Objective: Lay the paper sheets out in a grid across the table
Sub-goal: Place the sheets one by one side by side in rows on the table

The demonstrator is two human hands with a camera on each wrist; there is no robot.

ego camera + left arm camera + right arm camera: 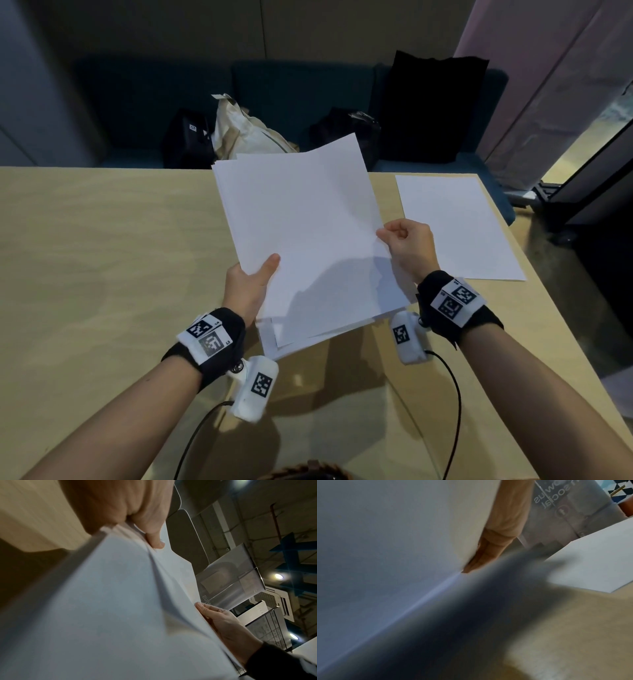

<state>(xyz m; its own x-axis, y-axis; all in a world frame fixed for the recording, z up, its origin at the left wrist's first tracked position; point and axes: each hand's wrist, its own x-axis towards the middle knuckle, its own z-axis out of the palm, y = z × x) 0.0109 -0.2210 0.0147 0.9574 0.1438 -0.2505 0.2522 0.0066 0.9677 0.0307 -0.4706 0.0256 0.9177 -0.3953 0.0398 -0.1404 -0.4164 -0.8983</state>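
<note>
A stack of white paper sheets (301,233) hangs tilted above the middle of the light wooden table (102,257). My left hand (251,284) grips the stack's near left edge, thumb on top. My right hand (406,245) pinches the right edge of the top sheet (308,192), which lifts slightly off the others. In the left wrist view the stack (102,601) fills the frame, with the right hand (223,620) at its edge. The right wrist view shows the underside of the paper (393,540). One sheet (459,226) lies flat at the table's far right corner.
Beyond the table's far edge runs a dark bench with a cream bag (243,133) and black bags (186,137). The table's right edge drops to the floor near a glass door frame (582,192). Cables trail from my wrist cameras over the near table.
</note>
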